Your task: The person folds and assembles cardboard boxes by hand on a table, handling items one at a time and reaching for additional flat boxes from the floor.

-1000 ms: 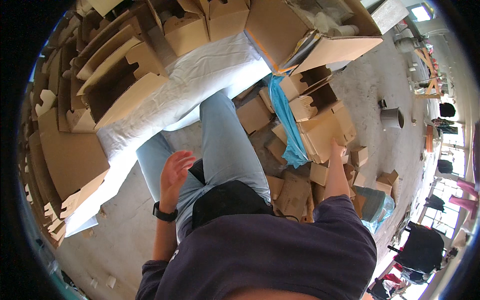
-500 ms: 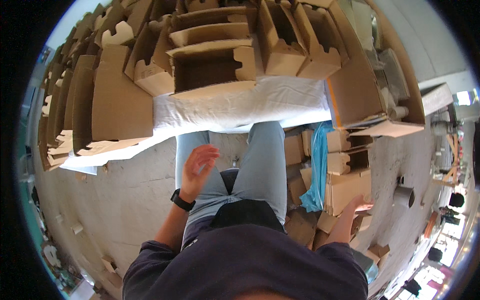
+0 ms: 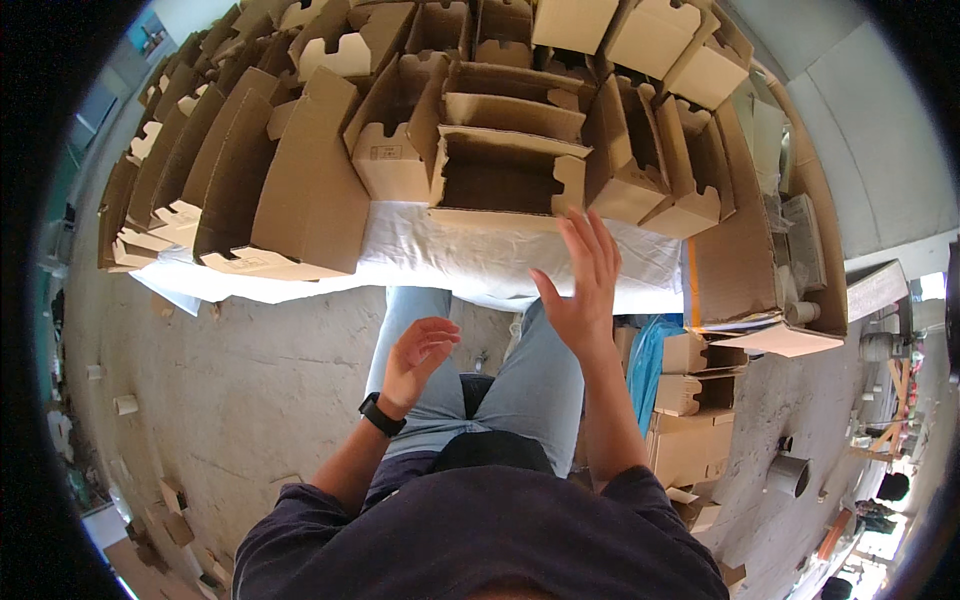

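My right hand [image 3: 586, 292] reaches forward over the white cloth [image 3: 440, 245], fingers spread and nothing in them. Its fingertips are by the front edge of an open cardboard box [image 3: 495, 218] that lies in the middle of the table; whether they touch it I cannot tell. Above my left thigh hovers my left hand [image 3: 416, 362], empty, with loosely bent fingers and a black watch [image 3: 382, 414] on the wrist. More open boxes with notched flaps stand behind, such as a brown box [image 3: 395, 160] to the left of the middle one.
A large carton [image 3: 735, 265] holding pale items borders the cloth at the right. Below it, blue plastic sheeting [image 3: 645, 372] hangs beside stacked cardboard boxes [image 3: 695, 440]. Rows of boxes [image 3: 312, 190] fill the left side. A grey cylinder [image 3: 790, 476] lies on the floor.
My right hand has moved from beside the floor-level boxes at the right up and forward over the cloth. The view has shifted, showing more boxes at the back. My left hand stays near my lap.
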The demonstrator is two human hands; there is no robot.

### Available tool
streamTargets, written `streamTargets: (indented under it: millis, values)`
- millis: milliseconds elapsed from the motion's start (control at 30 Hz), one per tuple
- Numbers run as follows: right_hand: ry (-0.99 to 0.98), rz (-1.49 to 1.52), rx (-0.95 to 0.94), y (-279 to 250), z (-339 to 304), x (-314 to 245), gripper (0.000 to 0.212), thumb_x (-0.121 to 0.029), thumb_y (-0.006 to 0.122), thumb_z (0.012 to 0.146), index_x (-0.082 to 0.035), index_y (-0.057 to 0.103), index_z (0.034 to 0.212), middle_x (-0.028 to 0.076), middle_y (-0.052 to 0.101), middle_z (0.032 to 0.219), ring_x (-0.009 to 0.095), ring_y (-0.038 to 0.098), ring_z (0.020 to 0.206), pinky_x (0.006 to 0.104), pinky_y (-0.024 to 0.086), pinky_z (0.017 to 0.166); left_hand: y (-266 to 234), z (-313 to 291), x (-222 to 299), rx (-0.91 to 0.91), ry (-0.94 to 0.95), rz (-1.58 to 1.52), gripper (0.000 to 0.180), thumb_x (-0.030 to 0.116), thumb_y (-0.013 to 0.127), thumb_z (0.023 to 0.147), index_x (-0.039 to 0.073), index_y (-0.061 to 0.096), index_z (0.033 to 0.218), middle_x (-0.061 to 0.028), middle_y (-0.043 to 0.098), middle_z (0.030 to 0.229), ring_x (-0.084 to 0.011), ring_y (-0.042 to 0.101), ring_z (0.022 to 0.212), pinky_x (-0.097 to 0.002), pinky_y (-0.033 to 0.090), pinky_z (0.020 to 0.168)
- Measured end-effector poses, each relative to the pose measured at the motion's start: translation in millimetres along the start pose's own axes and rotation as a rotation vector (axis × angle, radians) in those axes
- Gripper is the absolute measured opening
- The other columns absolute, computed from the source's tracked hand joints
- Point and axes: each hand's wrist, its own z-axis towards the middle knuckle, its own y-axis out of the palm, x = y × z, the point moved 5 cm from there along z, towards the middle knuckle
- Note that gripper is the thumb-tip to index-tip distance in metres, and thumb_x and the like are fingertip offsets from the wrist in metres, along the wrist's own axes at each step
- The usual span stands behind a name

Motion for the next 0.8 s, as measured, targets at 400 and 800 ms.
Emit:
streamTargets:
  millis: [400,800]
  values:
    - [-0.200,0.038,0.201,9.5,-6.1,-22.8,0.018,0.003,0.065,0.067,-0.010,0.062,0.078,0.003,0.062,0.080,0.019,0.062,0.083,0.0478,0.035,0.098,-24.6,1.8,18.8,0.023,0.308,0.222,0.091,-0.001,0.074,0.069,0.007,0.019,0.142,-0.0140,0.030,0.142,-0.0272,0.037,0.128,-0.0413,0.037,0.100]
    - [-0.256,0.182,0.149,-33.6,-64.4,-72.7,0.014,0.000,0.068,0.064,-0.011,0.069,0.072,0.003,0.065,0.079,0.019,0.065,0.080,0.0380,0.045,0.087,-16.4,7.5,40.1,-0.073,0.436,0.330,0.115,0.007,0.083,0.060,0.003,0.005,0.143,-0.0149,0.031,0.140,-0.0259,0.033,0.130,-0.0375,0.027,0.106]
